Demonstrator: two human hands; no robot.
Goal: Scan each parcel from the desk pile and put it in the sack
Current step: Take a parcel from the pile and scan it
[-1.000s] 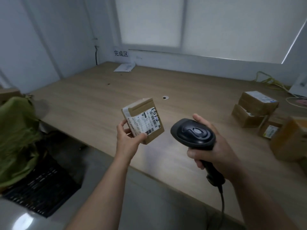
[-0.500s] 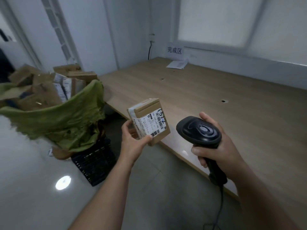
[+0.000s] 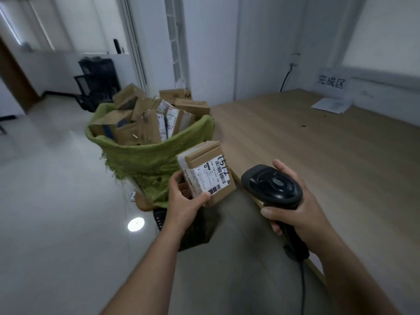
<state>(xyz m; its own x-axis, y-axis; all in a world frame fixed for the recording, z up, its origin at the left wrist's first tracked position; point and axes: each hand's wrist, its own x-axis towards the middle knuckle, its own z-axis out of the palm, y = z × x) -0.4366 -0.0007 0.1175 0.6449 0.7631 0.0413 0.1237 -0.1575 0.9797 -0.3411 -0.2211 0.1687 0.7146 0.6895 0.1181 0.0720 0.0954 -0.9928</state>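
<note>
**Parcel [image 3: 205,171]:** small brown carton, white shipping label facing up, barcodes + handwritten digits legible. Held in the air, tilted, just off the table [image 3: 318,155] edge, between sack and scanner.

**Left grip [image 3: 184,201]:** pinches the parcel at its lower-left corner. Thumb lies across the label's near edge, fingers are curled round the side/underside.

**Scanner [image 3: 271,184]:** black handheld unit, right of the parcel, near but not touching. My right grip [image 3: 293,210] is wrapped round its handle, w/ the thumb up beside the head. The scanner cord [image 3: 302,289] hangs from the handle base.

**Sack [image 3: 145,155]:** green woven, mouth open, rim frayed. It stands on the floor [image 3: 56,201] at the table's end, beyond and left of the parcel.

**Obstructions:**
- The sack's near rim sits between the parcel and the opening.
- Sacked cartons [image 3: 141,119] are piled above rim level, approx. filling the mouth.
- Two stacked boxes [image 3: 181,98] sit behind the sack by the wall.
- A dark item [image 3: 163,218] sits below the sack, partly hidden by my wrist. Type cannot be told.

**Surroundings:**
- The table top is wood-look, w/ a white sheet [image 3: 329,105] at the far end.
- A sign [image 3: 330,83] w/ three Chinese characters is above the sheet.
- A black wall cable [image 3: 286,78] drops from a socket.
- A black chair [image 3: 97,87] stands far left.
- The floor is grey and glossy, w/ a round light reflection [image 3: 136,223] on it.
</note>
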